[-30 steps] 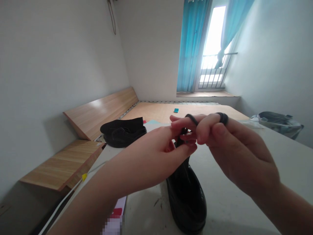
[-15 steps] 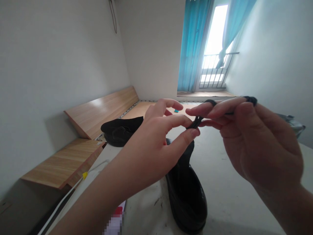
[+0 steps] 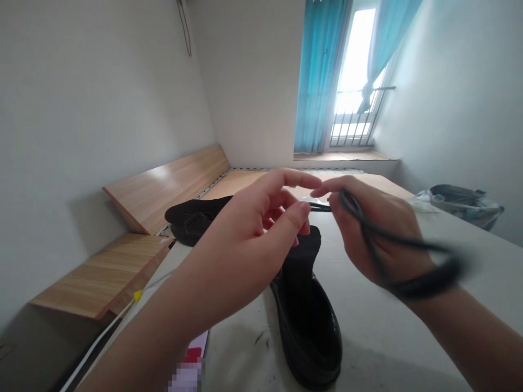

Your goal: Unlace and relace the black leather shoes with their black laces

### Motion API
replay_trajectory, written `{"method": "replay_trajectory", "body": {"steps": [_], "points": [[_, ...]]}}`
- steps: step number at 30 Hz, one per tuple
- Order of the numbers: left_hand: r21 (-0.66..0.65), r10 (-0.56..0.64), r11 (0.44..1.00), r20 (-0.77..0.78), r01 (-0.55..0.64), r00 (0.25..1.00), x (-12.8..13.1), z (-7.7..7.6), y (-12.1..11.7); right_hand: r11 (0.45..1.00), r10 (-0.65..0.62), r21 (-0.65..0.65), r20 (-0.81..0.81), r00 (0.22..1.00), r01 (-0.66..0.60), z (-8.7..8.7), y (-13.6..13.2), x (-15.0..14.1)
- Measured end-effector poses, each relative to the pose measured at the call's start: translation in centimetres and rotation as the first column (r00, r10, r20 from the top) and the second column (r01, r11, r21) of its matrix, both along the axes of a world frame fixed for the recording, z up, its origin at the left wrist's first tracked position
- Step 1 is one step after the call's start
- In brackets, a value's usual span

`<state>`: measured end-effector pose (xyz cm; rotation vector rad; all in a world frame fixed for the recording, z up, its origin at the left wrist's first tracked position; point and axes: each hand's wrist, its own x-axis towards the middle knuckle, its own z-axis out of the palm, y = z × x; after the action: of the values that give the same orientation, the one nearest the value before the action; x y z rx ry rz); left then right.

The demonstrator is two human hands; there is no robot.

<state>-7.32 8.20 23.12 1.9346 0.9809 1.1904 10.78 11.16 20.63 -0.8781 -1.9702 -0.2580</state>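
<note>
A looped black cord [image 3: 433, 280] stretches between my two hands, above a black shoe. With thumb and fingers together, my left hand [image 3: 261, 223] pinches one part of it. My right hand [image 3: 376, 234] grips the cord near its fingertips, and a blurred loop trails over the back of that hand to the wrist. Below them the black leather shoe [image 3: 308, 337] stands with its opening toward me, a flat black insole-like piece [image 3: 304, 247] sticking up from it. Another black shoe [image 3: 190, 231] lies farther left, partly behind my left forearm, with a similar dark flat piece on top.
The shoes rest on a white tabletop [image 3: 379, 332]. Wooden boards [image 3: 163, 185] lean at the left wall. A yellow tag [image 3: 138, 295] and white cable lie along the left edge, near a purple and red packet [image 3: 196, 351]. A grey plastic bag [image 3: 461, 204] sits at right.
My right hand has turned over and moved left and slightly down, its palm now facing away. The cord's loop has swung out across the back of that hand.
</note>
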Motion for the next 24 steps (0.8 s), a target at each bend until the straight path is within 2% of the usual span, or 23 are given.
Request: {"method": "replay_trajectory", "body": {"steps": [1,2,3,5,7,9,10,11,13,15,16,18,19,20,21,22,24], "points": [[0.009,0.002,1.000,0.036,-0.002,0.999,0.0,0.0,0.0,0.993,0.075,-0.097,-0.004,0.997,-0.075,-0.1,-0.1,-0.1],[0.008,-0.009,1.000,0.068,0.009,0.998,0.0,0.0,0.0,0.963,0.169,-0.211,-0.018,0.985,-0.169,-0.2,-0.2,-0.2],[0.001,-0.032,0.999,0.090,0.032,0.995,0.0,-0.1,0.0,0.907,0.264,-0.325,-0.053,0.963,-0.267,-0.3,-0.3,-0.4],[-0.025,-0.102,0.994,0.102,0.105,0.990,0.0,-0.2,-0.1,0.750,0.399,-0.503,-0.173,0.901,-0.429,-0.6,-0.4,-0.8],[-0.018,-0.153,0.988,0.080,0.155,0.985,0.0,-0.2,-0.4,0.586,0.450,-0.597,-0.323,0.832,-0.548,-0.8,-0.3,-1.1],[0.034,-0.154,0.988,0.040,0.152,0.987,-0.1,-0.2,-0.8,0.443,0.472,-0.641,-0.428,0.771,-0.627,-0.9,0.1,-1.1],[0.064,-0.144,0.988,0.018,0.142,0.989,-0.1,-0.2,-0.9,0.391,0.485,-0.652,-0.454,0.747,-0.650,-0.8,0.4,-1.0],[0.092,-0.131,0.987,-0.005,0.131,0.991,-0.1,-0.1,-1.0,0.361,0.491,-0.657,-0.470,0.734,-0.662,-0.8,0.8,-0.9],[0.143,-0.090,0.985,-0.059,0.098,0.994,-0.2,-0.1,-0.8,0.380,0.463,-0.650,-0.482,0.744,-0.658,-0.5,1.6,-0.3],[0.221,0.006,0.975,-0.133,0.024,0.991,-0.3,-0.2,-0.4,0.466,0.413,-0.650,-0.440,0.797,-0.600,-0.1,2.5,0.5],[0.265,0.071,0.964,-0.177,-0.022,0.982,-0.4,-0.3,-0.2,0.534,0.380,-0.669,-0.356,0.854,-0.517,0.1,3.0,1.0],[0.322,0.189,0.942,-0.280,-0.093,0.941,-0.4,-0.5,0.3,0.702,0.236,-0.688,-0.023,0.971,-0.187,0.5,4.1,2.3],[0.322,0.228,0.940,-0.341,-0.115,0.912,-0.4,-0.6,0.5,0.757,0.120,-0.652,0.186,0.975,0.031,0.5,4.6,3.0],[0.303,0.249,0.945,-0.412,-0.126,0.876,-0.3,-0.8,0.6,0.766,-0.002,-0.595,0.377,0.926,0.244,0.5,5.1,3.8],[0.271,0.254,0.953,-0.490,-0.131,0.834,-0.3,-0.9,0.8,0.730,-0.082,-0.547,0.526,0.846,0.411,0.3,5.6,4.4],[0.233,0.245,0.964,-0.569,-0.132,0.785,-0.1,-1.0,0.9,0.675,-0.106,-0.523,0.629,0.770,0.520,0.0,6.0,5.1],[0.155,0.194,0.981,-0.714,-0.118,0.673,0.2,-1.2,1.1,0.570,-0.017,-0.566,0.717,0.697,0.596,-0.7,6.5,5.9]]}}
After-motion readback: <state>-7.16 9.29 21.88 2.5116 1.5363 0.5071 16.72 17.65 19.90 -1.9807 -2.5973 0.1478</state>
